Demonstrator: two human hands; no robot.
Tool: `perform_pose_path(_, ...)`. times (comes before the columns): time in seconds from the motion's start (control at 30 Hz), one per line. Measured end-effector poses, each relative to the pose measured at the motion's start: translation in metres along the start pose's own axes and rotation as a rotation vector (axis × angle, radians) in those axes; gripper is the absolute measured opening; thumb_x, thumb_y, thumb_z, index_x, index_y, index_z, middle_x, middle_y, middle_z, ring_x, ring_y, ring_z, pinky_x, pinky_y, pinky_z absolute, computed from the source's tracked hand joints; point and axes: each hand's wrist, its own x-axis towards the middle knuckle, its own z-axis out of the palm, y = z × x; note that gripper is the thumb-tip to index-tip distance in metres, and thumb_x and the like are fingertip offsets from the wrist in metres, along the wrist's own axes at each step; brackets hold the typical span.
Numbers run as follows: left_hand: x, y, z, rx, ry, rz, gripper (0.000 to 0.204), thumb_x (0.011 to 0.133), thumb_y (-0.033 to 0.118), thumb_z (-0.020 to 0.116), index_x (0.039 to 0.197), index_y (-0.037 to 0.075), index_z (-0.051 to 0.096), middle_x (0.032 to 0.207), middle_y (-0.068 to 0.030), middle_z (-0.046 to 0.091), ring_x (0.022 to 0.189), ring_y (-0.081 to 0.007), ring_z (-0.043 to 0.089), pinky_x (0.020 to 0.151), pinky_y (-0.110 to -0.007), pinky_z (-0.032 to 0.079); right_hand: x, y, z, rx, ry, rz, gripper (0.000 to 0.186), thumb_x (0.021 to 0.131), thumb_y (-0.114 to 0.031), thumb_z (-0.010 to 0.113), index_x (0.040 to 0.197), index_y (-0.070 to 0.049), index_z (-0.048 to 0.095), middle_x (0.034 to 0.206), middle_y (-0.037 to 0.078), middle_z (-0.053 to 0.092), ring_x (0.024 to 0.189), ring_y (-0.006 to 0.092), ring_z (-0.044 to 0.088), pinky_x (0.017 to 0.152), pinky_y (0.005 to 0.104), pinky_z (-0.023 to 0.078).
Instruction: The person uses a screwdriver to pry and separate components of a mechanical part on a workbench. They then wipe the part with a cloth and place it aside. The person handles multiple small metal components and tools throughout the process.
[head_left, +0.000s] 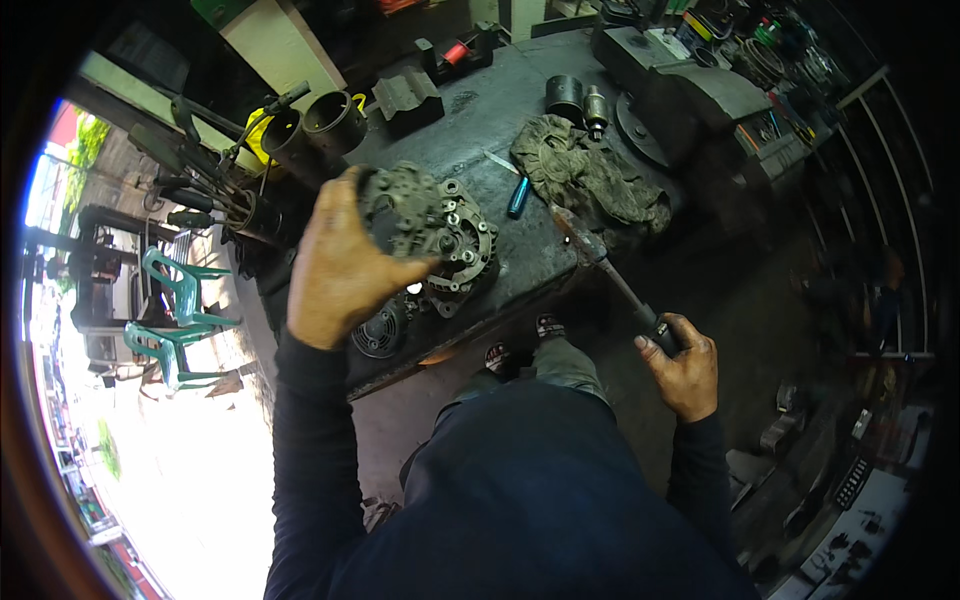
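At centre-left of the frame, the left hand [340,265] has fingers clamped on a round metal part [412,200], near an open housing [470,245]; a firm, level hold seems best. The right hand's [684,370] fingers wrap a hammer-like tool [622,284]; its head should avoid the cloth [575,165] and blue-handled screwdriver [518,197] on the desk [465,150].

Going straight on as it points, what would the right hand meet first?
Led by its black-gripped long metal tool, the right hand would probably meet the crumpled grey-green cloth; depth is unclear.
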Motion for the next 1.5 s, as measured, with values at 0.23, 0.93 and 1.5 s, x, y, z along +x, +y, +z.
perform_pose_path(0.23, -0.032, -0.05, -0.036, -0.351, 0.009, -0.311, 0.106, 0.066, 0.024, 0.104, 0.152, -0.008, 0.052, 0.144, -0.0228, 0.067, 0.132, -0.0302, 0.068, 0.112, -0.041, 0.055, 0.074, 0.029, 0.006, -0.095, -0.034, -0.095, 0.056, 0.091, -0.037, 0.09, 0.123, 0.007, 0.075, 0.087, 0.02, 0.078, 0.077, 0.0284, 0.078, 0.074, 0.0389, 0.059)
perform_pose_path(0.93, -0.162, -0.009, 0.043, -1.36, 0.577, -0.619, 0.112, 0.074, 0.025, 0.103, 0.162, -0.009, 0.042, 0.144, -0.0206, 0.065, 0.131, -0.0353, 0.071, 0.112, -0.047, 0.058, 0.31, -0.056, 0.124, 0.079, -0.451, -0.543, 0.071, 0.096, -0.044, 0.084, 0.134, 0.015, 0.068, 0.108, 0.032, 0.08, 0.109, 0.0443, 0.078, 0.098, 0.0474, 0.059)
perform_pose_path(1.5, -0.174, -0.034, 0.004, -0.578, 0.518, -0.669, 0.121, 0.066, 0.021, 0.109, 0.161, -0.008, 0.04, 0.176, -0.0205, 0.019, 0.141, -0.0358, 0.062, 0.112, -0.044, 0.062, 0.274, -0.218, 0.232, 0.776, -0.816, 0.084, 0.02, 0.112, -0.032, 0.067, 0.105, -0.014, 0.063, 0.08, 0.0, 0.06, 0.061, 0.0159, 0.057, 0.054, 0.0345, 0.045)
